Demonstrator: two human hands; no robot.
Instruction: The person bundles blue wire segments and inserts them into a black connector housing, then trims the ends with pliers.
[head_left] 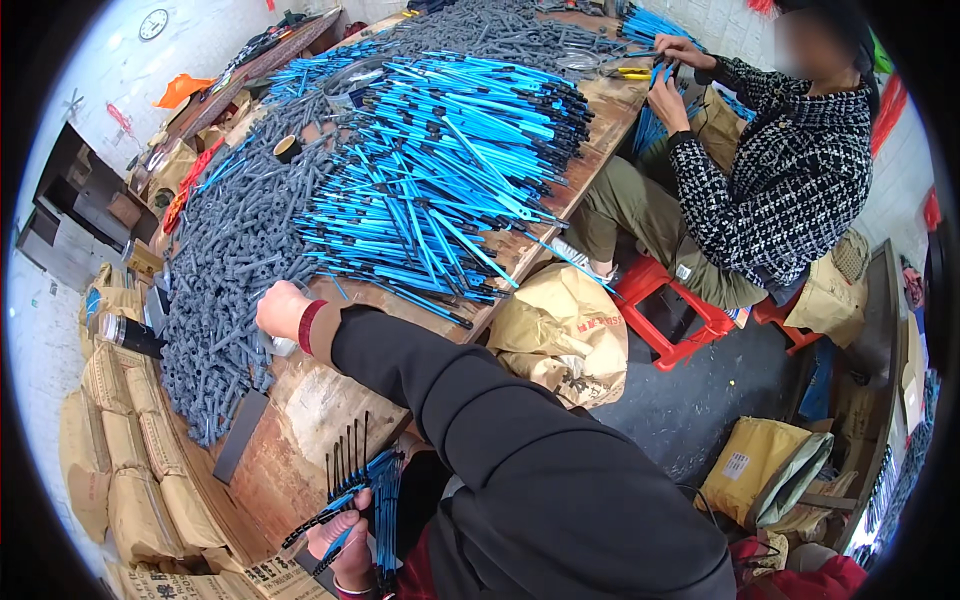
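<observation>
My left hand (343,545), low at the table's near edge, is closed around a bundle of thin blue sticks with black ends (385,505). Some black tips in that bundle fan upward. My right arm, in a black sleeve, stretches across the table. At its end my right hand (284,308) is curled at the edge of a large heap of small grey plastic tube-like parts (225,290). Its fingertips are hidden, so what they pinch does not show. Beyond my right forearm lies a big pile of blue sticks with black ends (440,170).
A dark flat bar (240,437) lies by the heap on the wooden table (325,410). Brown sacks (130,450) line the left side. Across the corner a seated person (770,170) handles blue pieces. A red stool (665,315) and a paper sack (560,330) stand right of the table.
</observation>
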